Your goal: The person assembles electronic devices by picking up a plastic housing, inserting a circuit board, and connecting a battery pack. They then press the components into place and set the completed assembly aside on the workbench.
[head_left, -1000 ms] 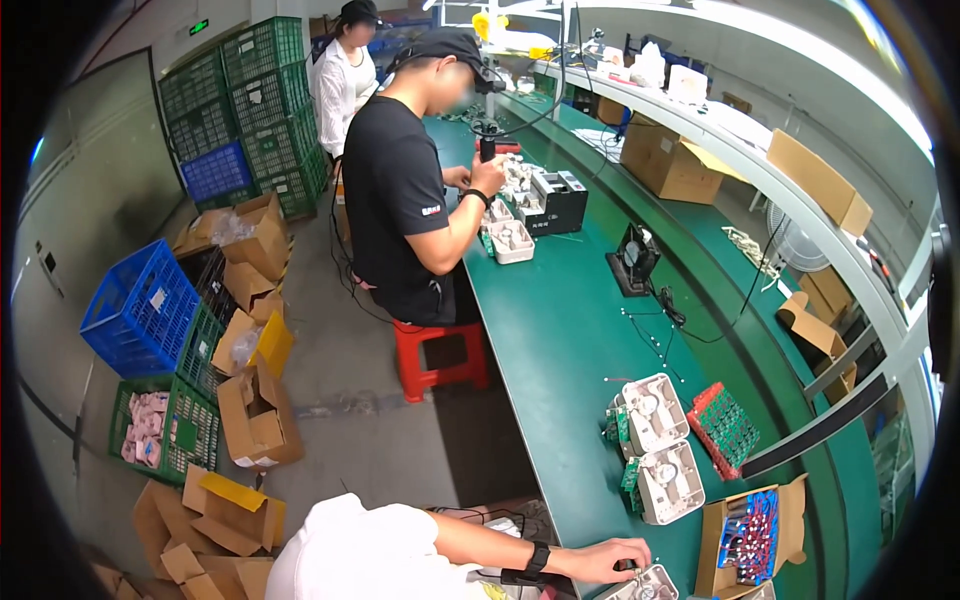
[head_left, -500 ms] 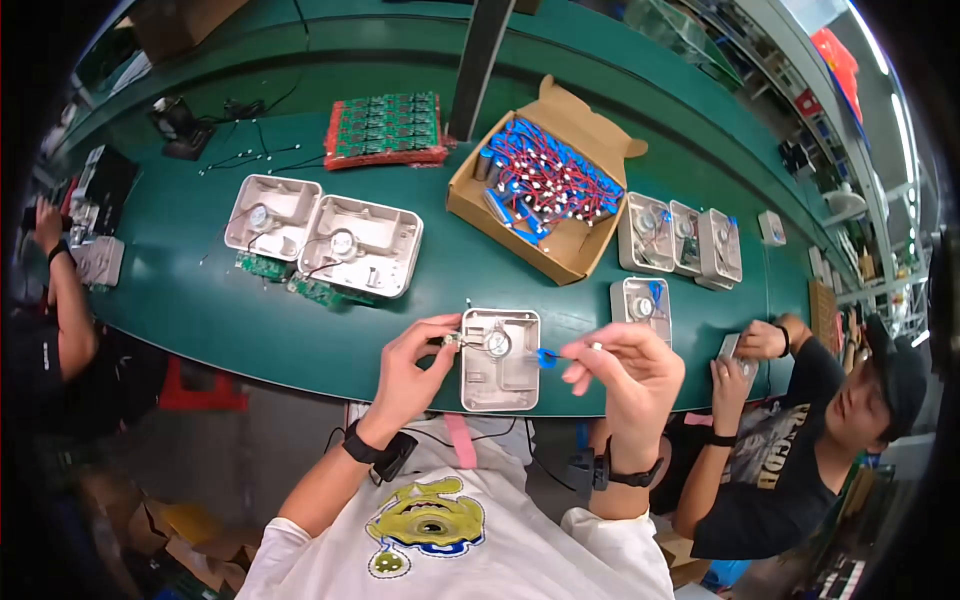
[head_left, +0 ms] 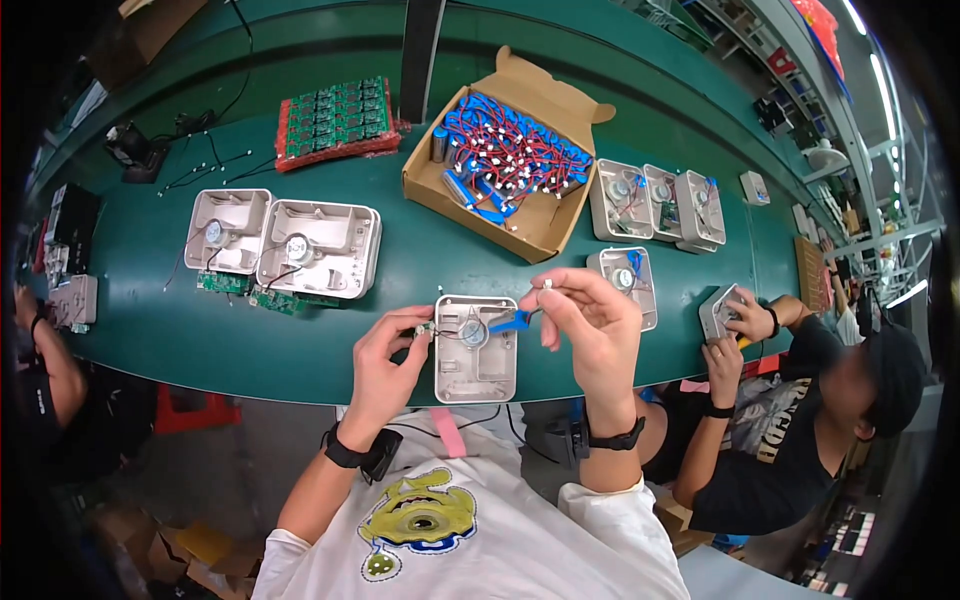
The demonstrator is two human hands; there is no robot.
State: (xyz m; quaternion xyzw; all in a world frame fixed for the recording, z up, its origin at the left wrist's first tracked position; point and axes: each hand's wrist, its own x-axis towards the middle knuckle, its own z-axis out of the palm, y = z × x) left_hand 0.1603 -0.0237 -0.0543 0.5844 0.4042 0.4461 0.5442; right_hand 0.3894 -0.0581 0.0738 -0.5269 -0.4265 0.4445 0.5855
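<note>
Two grips: left fingers (head_left: 393, 325) clamp a small part (head_left: 425, 329), right fingers (head_left: 582, 285) a white connector (head_left: 546, 285); a co-worker's shirt (head_left: 740, 510) bears lettering (head_left: 777, 434).

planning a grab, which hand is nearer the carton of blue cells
Right. The right hand is just short of the carton; the left hand is farther off, by the left edge of the nearest case.

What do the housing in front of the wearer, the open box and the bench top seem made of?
Housing: likely moulded plastic, pale grey, satin; thin even walls and built-in ribs.
Open box: brown cardboard, matte; folded flaps.
Bench top: smooth green surface, faint sheen; perhaps rubber mat or laminate, cannot tell which.
</note>
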